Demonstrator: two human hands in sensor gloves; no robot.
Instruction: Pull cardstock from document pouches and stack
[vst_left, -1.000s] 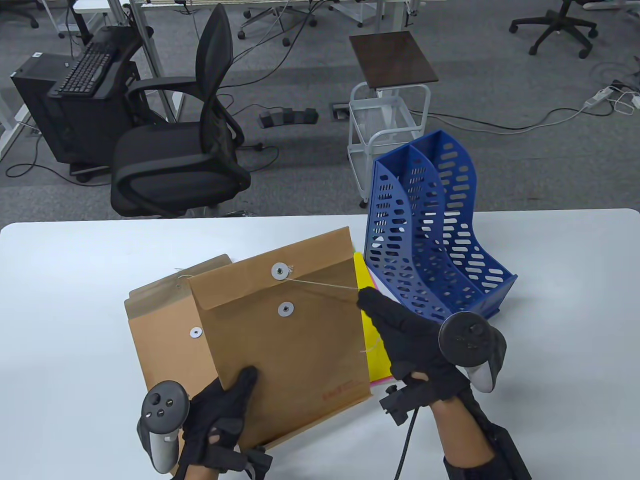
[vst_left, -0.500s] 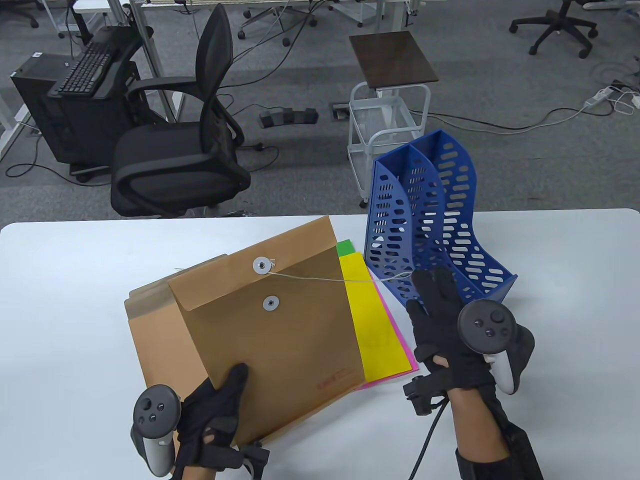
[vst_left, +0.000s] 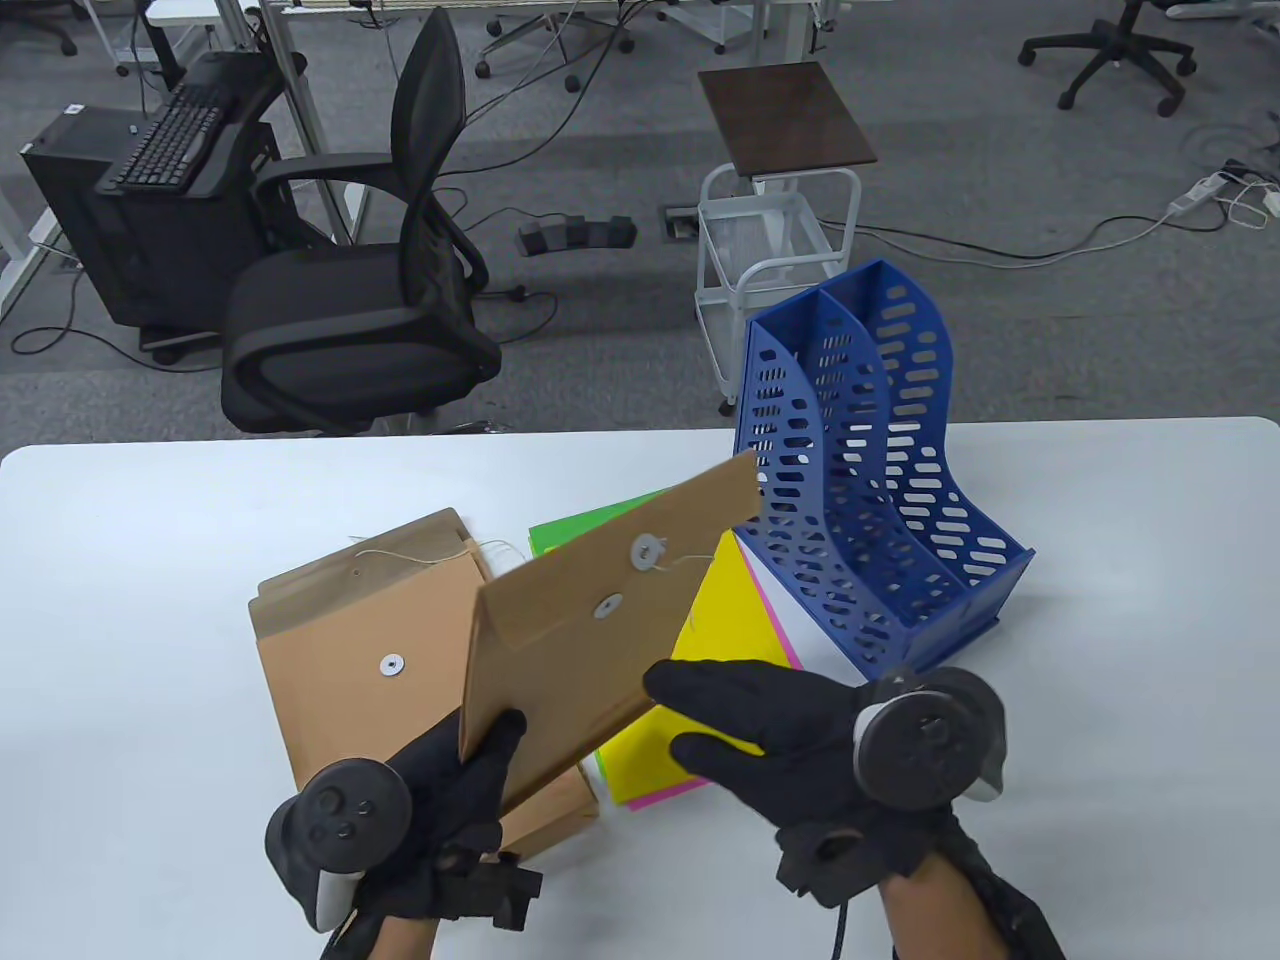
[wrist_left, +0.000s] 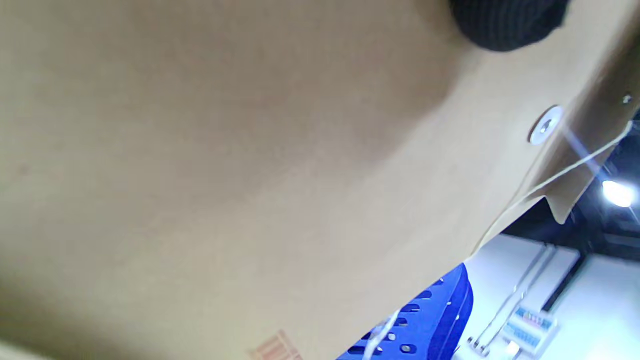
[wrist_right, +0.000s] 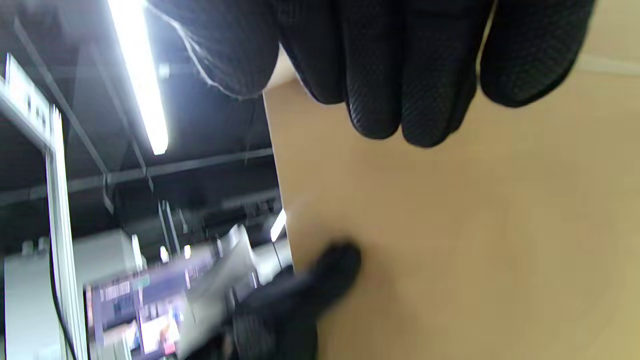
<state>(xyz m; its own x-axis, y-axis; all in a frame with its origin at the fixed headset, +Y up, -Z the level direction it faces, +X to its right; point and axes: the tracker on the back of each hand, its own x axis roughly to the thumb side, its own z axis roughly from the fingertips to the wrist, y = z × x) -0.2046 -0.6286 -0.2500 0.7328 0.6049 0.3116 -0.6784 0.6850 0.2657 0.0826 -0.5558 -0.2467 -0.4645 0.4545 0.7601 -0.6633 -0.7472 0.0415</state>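
The left hand (vst_left: 450, 790) grips the raised brown pouch (vst_left: 590, 620) by its lower corner while the right hand (vst_left: 790, 740) holds its side edge above the table (vst_left: 130, 600).

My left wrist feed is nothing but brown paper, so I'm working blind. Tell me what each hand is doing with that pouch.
Observer: The left hand grips the lifted pouch at its bottom corner, tilted up off the table.
Operator: Now the right hand.
Observer: The right hand holds the lifted pouch at its lower right edge.
Operator: Report what lies underneath.
Observer: A cardstock stack, yellow on top with green and pink edges showing, lies beside a second pouch.
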